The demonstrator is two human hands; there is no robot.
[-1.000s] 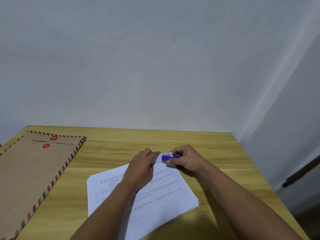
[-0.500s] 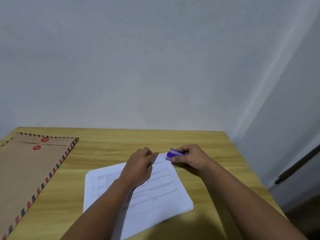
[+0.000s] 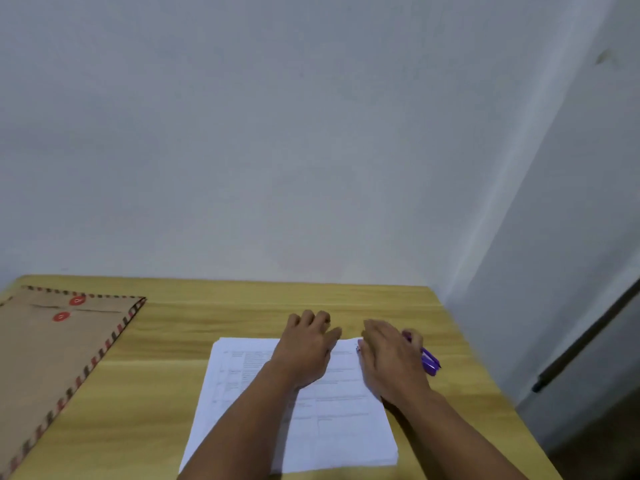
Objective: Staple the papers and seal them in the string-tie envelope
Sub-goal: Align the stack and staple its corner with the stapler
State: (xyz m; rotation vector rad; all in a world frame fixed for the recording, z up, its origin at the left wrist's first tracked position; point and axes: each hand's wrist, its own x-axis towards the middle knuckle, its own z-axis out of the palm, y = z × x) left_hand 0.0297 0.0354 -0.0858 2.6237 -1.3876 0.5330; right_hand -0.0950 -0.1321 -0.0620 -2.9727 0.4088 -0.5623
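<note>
A stack of white printed papers [image 3: 332, 427] lies on the wooden table [image 3: 166, 368] in front of me. My left hand [image 3: 304, 348] rests on the stack's far edge, its fingertips reaching onto the wood. My right hand [image 3: 388, 362] hovers over the stack's far right corner with its fingers stretched out. A small purple stapler [image 3: 429, 362] sits against the right side of that hand, partly hidden by it. At the far left lies the brown string-tie envelope [image 3: 52, 362] with a red-and-blue striped border and two red discs.
The table meets a grey wall at the back. Its right edge [image 3: 485, 368] runs close to the stapler, with floor and a dark handle beyond. Bare wood separates the envelope from the papers.
My right hand and the stapler have moved right, off the papers' corner. My left hand has slid to the far edge. The view has shifted and the stack now sits squarer to me.
</note>
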